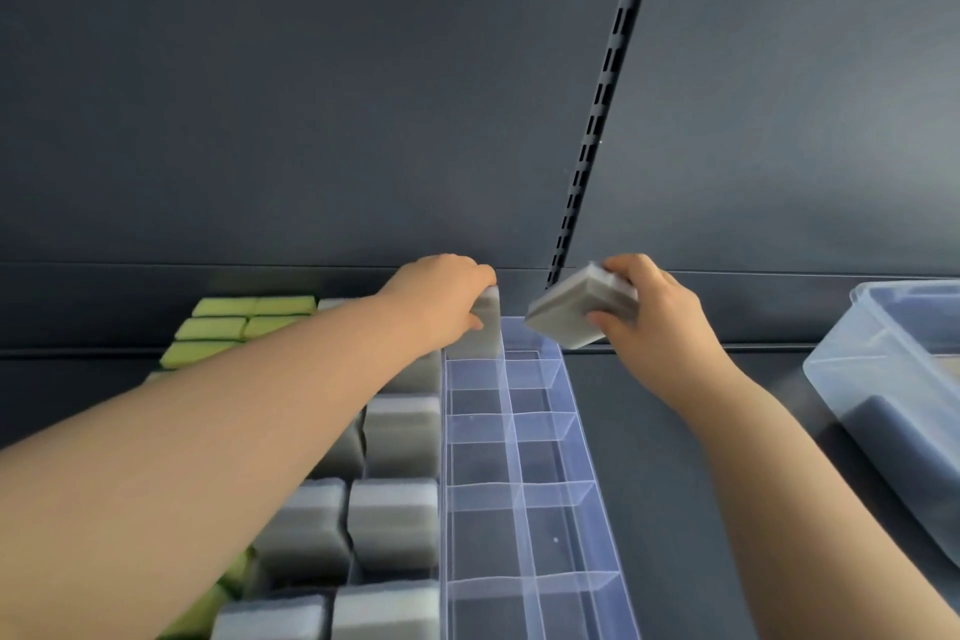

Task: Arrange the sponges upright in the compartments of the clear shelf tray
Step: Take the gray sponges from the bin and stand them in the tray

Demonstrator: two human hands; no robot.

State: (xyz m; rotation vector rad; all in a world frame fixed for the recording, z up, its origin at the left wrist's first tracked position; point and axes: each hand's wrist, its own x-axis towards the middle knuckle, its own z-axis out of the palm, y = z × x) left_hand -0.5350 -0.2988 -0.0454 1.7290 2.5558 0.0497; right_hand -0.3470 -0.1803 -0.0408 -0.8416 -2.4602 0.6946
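On a dark shelf point(675, 431), the left hand point(441, 301) seats one sponge point(480, 327) in the tray point(571, 390); the right hand point(649, 307) pinches another grey sponge point(566, 312), probably soft and light, by its faces.

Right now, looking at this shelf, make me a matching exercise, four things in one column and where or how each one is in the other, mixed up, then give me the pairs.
Things
1. left hand
2. right hand
3. green sponges
4. clear plastic bin

Places or states
A. far right of the shelf
B. holds a tilted grey sponge above the tray's far end
C. back left of the shelf, packed in rows
D. sets a grey sponge upright in a far compartment

Pairs: 1-D, 2-B, 3-C, 4-A
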